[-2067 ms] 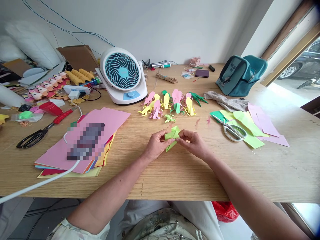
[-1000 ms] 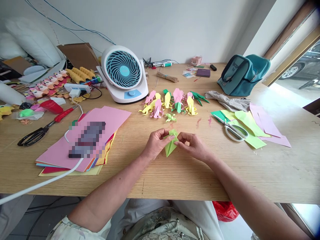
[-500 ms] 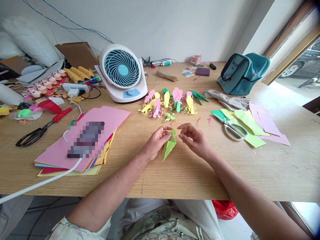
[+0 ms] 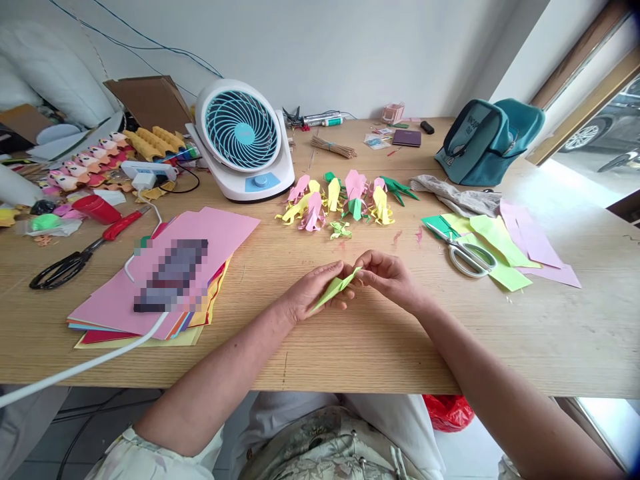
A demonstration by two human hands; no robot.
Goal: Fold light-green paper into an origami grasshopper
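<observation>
A narrow folded piece of light green paper (image 4: 334, 291) lies slanted across my left hand (image 4: 316, 288), whose fingers hold it from behind and below. My right hand (image 4: 386, 277) pinches the paper's upper right tip between thumb and forefinger. Both hands are just above the wooden table (image 4: 320, 353). Beyond them stand several folded paper figures in pink (image 4: 314, 212), yellow (image 4: 382, 205) and green (image 4: 400, 189), with a small light green one (image 4: 341, 229) nearest my hands.
A white fan (image 4: 243, 140) stands behind. At left, pink sheets (image 4: 115, 287) lie under a blurred device, beside black-handled scissors (image 4: 67, 267). White-handled scissors (image 4: 473, 260) rest on paper scraps (image 4: 510, 277) at right. A grey cloth (image 4: 455, 197) and teal bag (image 4: 487, 143) lie behind.
The green paper has turned to a flatter slant in my left hand. My right hand, open and apart from it before, has moved in and taken hold of its tip.
</observation>
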